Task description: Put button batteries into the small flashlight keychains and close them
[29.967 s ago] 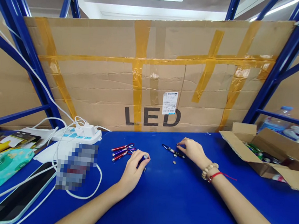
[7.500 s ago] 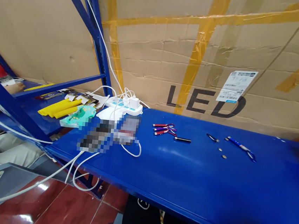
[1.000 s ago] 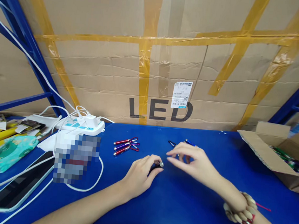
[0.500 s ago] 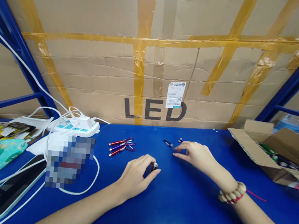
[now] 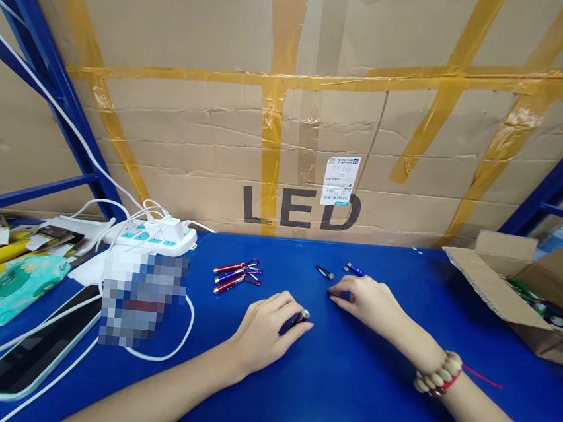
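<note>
A: Here we are, our left hand (image 5: 270,329) pinching a dark tube (image 5: 301,316) between thumb and fingers, its silver end poking out over the blue tabletop (image 5: 302,405)!
B: And our right hand (image 5: 376,305) hangs low, fingertips curled close; we can't tell if they grip anything.
A: The black clip (image 5: 324,272) and blue tube (image 5: 356,270) lie just beyond it. We'd call this a pick-up step, one hand holding, one reaching.
B: Then we reckon the next move calls for a light fingertip pinch on the right, and a steady tube on the left.
</note>
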{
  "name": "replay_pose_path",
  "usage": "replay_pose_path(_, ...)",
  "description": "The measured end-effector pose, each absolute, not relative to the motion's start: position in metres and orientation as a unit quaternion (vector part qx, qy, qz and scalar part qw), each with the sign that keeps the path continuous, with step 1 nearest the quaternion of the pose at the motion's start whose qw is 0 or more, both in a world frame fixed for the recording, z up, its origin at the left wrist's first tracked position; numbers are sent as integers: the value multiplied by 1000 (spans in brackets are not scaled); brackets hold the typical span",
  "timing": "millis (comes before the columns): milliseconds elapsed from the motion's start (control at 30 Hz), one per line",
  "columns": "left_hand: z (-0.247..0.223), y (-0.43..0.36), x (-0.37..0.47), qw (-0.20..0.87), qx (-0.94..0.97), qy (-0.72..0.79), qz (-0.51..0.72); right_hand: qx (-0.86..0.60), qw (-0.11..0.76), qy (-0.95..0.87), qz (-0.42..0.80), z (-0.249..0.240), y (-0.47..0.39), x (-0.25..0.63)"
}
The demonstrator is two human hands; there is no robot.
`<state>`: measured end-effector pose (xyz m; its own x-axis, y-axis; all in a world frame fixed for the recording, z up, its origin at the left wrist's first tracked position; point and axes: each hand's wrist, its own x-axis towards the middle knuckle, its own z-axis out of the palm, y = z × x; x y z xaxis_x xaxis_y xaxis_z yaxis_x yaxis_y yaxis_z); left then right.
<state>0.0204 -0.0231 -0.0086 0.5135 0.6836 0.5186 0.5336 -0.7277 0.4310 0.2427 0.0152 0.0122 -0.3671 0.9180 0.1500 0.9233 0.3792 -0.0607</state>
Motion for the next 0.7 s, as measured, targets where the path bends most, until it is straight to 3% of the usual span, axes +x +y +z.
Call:
replay_pose_path(567, -13, -21, 20, 81, 870, 365, 322, -548, 114, -828, 16, 9, 11, 231)
replay_pose_path(700, -13, -20, 19, 87, 871, 369, 313, -517, 190, -829, 98, 10, 11, 231)
